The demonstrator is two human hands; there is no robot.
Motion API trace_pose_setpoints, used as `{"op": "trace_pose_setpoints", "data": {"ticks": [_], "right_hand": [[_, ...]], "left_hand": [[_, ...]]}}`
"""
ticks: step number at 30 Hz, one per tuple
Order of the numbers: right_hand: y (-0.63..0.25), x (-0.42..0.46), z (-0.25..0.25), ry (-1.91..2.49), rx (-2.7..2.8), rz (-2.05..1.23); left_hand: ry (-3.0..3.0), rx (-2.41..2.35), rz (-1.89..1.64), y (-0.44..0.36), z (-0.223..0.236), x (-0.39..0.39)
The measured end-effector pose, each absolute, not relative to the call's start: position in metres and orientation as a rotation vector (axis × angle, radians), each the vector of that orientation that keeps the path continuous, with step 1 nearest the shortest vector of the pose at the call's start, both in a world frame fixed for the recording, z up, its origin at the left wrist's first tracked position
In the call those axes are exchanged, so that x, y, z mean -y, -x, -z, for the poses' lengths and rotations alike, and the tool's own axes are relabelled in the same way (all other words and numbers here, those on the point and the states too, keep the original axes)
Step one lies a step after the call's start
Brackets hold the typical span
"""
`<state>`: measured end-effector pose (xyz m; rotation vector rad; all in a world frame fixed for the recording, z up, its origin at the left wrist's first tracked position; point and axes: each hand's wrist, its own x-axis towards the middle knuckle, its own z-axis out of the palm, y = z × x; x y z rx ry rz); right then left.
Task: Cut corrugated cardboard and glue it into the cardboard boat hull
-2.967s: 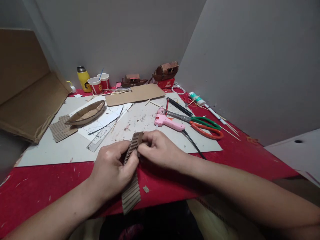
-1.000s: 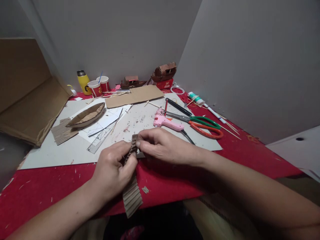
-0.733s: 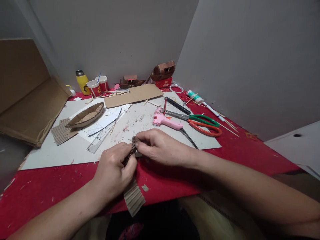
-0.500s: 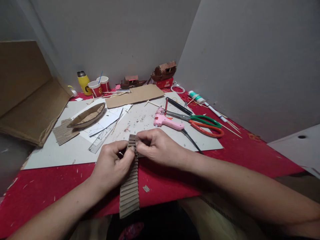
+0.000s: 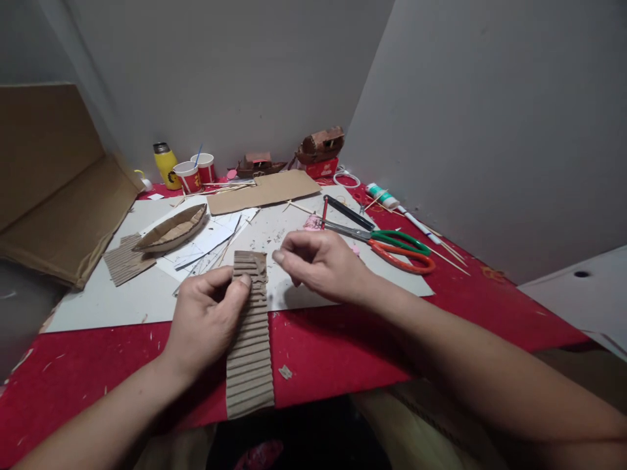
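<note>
My left hand (image 5: 206, 313) pinches a strip of corrugated cardboard (image 5: 251, 365) by its upper left side, thumb on top. The strip stands nearly upright, its ridges running crosswise and its lower end over the table's front edge. Its top right corner looks torn and ragged. My right hand (image 5: 318, 264) is just right of that corner, apart from it, with thumb and fingers pinched together. Whatever lies between those fingertips, if anything, is too small to make out. On the red cloth beside the strip lies a small cardboard scrap (image 5: 285, 372).
A cardboard boat hull (image 5: 171, 230) rests on paper drawings, near another corrugated piece (image 5: 128, 261). Scissors (image 5: 401, 251) lie right; a pink glue gun (image 5: 312, 222) is partly hidden behind my right hand. Cups (image 5: 188, 177), a yellow bottle (image 5: 165, 166) and model boats (image 5: 321, 145) stand behind.
The strip has turned from edge-on and bent to flat, facing me. My right hand has come off its top edge and moved right; my left hand has shifted slightly left with it.
</note>
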<state>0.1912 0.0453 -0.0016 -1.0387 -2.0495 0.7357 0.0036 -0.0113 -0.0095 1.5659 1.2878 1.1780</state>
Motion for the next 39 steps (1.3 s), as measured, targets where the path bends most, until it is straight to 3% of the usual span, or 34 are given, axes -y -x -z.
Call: {"op": "trace_pose_setpoints", "data": {"ticks": [8, 14, 22, 28, 34, 36, 39], "right_hand": [[-0.179, -0.035, 0.016, 0.907, 2.156, -0.627], [-0.176, -0.033, 0.022, 0.864, 2.168, -0.551], [-0.178, -0.032, 0.009, 0.917, 1.919, -1.076], [-0.198, -0.033, -0.006, 0.744, 1.587, -1.250], [-0.189, -0.013, -0.006, 0.452, 2.322, -1.884], [-0.186, -0.015, -0.004, 0.483, 2.416, -1.768], [-0.184, -0.029, 0.000, 0.776, 2.095, -1.391]], "left_hand": [[-1.857, -1.323, -1.128, -0.007, 0.020, 0.011], [-1.716, -1.254, -1.075, -0.008, 0.023, 0.007], [-1.221, -1.160, -1.040, -0.002, 0.018, -0.002], [-0.983, -1.128, -1.350, 0.014, 0.015, -0.019], [-1.070, -1.021, -1.467, 0.019, 0.011, -0.022], [-1.091, -1.018, -1.433, 0.017, 0.010, -0.020], [-1.105, -1.015, -1.346, 0.013, 0.008, -0.014]]}}
